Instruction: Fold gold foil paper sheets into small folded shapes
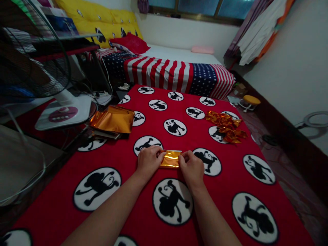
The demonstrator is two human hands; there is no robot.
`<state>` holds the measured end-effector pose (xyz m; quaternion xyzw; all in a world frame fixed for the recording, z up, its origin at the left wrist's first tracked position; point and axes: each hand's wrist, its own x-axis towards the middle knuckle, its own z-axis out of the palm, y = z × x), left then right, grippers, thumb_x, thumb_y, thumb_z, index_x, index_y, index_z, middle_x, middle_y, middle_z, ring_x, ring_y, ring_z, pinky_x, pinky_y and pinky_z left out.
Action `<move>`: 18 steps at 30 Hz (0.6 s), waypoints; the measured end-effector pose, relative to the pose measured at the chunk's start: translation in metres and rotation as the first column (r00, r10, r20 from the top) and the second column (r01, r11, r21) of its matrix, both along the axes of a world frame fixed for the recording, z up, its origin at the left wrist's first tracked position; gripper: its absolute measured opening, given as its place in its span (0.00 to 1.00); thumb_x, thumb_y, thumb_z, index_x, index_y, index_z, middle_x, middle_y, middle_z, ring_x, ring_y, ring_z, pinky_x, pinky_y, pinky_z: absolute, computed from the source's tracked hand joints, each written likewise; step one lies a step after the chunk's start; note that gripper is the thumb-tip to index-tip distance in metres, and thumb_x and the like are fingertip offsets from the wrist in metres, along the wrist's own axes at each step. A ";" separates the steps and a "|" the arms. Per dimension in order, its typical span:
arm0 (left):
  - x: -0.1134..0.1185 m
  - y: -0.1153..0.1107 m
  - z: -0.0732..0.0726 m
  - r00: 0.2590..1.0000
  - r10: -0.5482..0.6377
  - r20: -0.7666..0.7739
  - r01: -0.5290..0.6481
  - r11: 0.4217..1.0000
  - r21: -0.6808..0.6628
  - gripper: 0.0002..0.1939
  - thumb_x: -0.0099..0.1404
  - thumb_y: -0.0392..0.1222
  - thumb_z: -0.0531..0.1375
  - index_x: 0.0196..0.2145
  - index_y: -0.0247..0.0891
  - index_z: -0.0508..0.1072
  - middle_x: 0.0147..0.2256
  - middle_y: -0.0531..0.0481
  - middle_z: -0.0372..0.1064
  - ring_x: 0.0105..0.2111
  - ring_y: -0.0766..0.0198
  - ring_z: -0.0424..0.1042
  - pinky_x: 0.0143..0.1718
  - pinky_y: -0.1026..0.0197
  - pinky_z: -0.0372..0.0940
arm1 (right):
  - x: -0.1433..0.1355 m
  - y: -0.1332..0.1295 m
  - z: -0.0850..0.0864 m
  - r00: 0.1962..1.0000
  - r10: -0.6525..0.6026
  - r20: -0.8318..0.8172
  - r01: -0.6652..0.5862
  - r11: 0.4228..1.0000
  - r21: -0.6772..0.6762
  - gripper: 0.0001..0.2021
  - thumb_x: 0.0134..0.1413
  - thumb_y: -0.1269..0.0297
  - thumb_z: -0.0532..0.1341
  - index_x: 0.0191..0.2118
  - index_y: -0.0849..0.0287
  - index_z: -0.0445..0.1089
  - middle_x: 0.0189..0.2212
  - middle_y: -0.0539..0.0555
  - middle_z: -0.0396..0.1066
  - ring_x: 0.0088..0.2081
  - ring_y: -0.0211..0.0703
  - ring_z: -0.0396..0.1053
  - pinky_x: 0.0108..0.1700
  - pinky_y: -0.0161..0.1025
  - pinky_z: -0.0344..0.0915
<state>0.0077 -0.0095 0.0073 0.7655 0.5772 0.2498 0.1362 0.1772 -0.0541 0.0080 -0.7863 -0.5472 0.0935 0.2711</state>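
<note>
A piece of gold foil paper [170, 159], folded into a small rectangle with a pale strip along its far edge, lies between my hands on the red cloth [164, 109]. My left hand [150, 160] pinches its left end, thumb along the near side and fingers curled. At the right end, my right hand [191, 166] grips the foil the same way. A stack of gold foil sheets [114, 119] sits at the left edge of the cloth. Over on the right lie several folded gold foil pieces [227, 126] in a loose pile.
An electric fan [63, 109] stands at the left beside a cluttered desk. Beyond the cloth is a bed [174, 54] with a striped and starred cover [159, 72]. A yellow-topped stool [251, 100] stands on the floor to the right, near the wall.
</note>
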 end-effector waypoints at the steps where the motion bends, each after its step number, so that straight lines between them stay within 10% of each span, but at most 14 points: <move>1: 0.000 0.000 0.000 1.000 0.004 -0.006 -0.004 1.000 0.002 0.07 0.62 0.45 0.60 0.30 0.42 0.75 0.29 0.53 0.74 0.29 0.63 0.70 0.31 0.61 0.54 | 0.000 0.000 0.000 1.000 -0.004 0.008 0.004 1.000 -0.008 0.07 0.55 0.61 0.59 0.30 0.56 0.71 0.24 0.50 0.74 0.27 0.40 0.71 0.29 0.34 0.54; 18: 0.002 -0.001 0.002 0.996 0.040 -0.086 -0.040 0.999 -0.002 0.07 0.63 0.47 0.60 0.31 0.42 0.73 0.30 0.54 0.74 0.29 0.62 0.70 0.31 0.60 0.53 | 0.000 0.012 0.014 0.992 -0.044 0.120 0.068 0.976 -0.208 0.09 0.55 0.55 0.60 0.36 0.54 0.72 0.27 0.53 0.76 0.32 0.46 0.73 0.30 0.37 0.53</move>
